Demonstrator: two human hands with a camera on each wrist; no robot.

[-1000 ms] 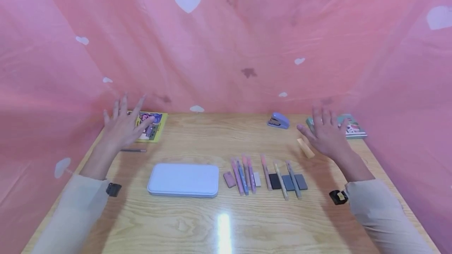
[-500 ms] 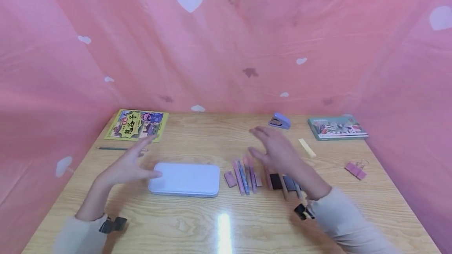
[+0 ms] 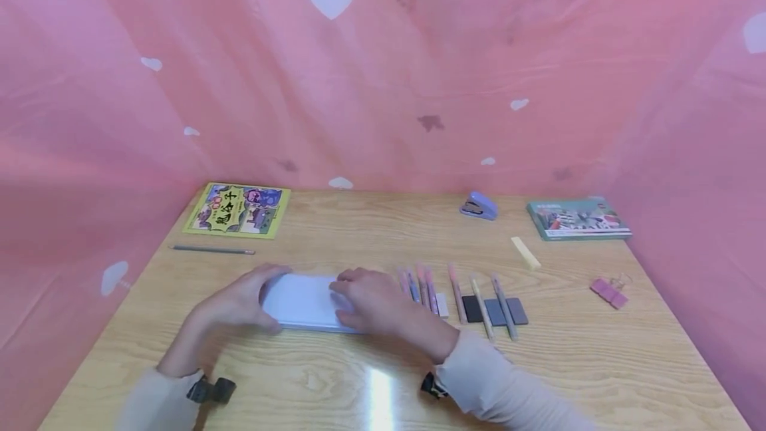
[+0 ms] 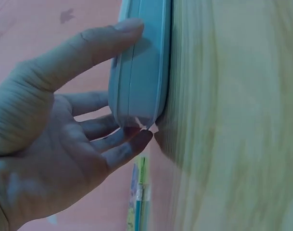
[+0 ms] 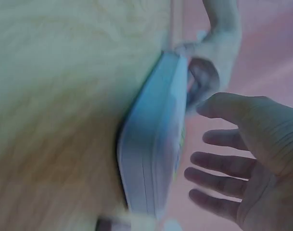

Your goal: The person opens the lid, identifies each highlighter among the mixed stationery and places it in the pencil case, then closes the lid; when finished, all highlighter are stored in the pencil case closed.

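Observation:
A flat, pale pencil case (image 3: 299, 301) with rounded corners lies on the wooden table in the head view. At its left end, my left hand (image 3: 242, 298) holds it; the left wrist view has the thumb on the front side of the case (image 4: 144, 72) and the fingers behind it. My right hand (image 3: 380, 304) hovers over the case's right end and hides that part in the head view. In the right wrist view its fingers (image 5: 223, 163) are spread and bent slightly, apart from the case (image 5: 141, 149).
To the right lie several slim markers (image 3: 457, 294), with a black block (image 3: 471, 309) and grey blocks (image 3: 517, 311) among them. A purple stapler (image 3: 479, 206), green box (image 3: 577, 219), yellow strip (image 3: 526, 253) and pink binder clip (image 3: 609, 292) are farther out. A comic book (image 3: 236, 210) and pencil (image 3: 212, 249) lie back left.
Both hands have come down from their raised, spread pose at the sides to the pencil case. The left hand has taken hold of its left end; the right has swung leftward over its right end.

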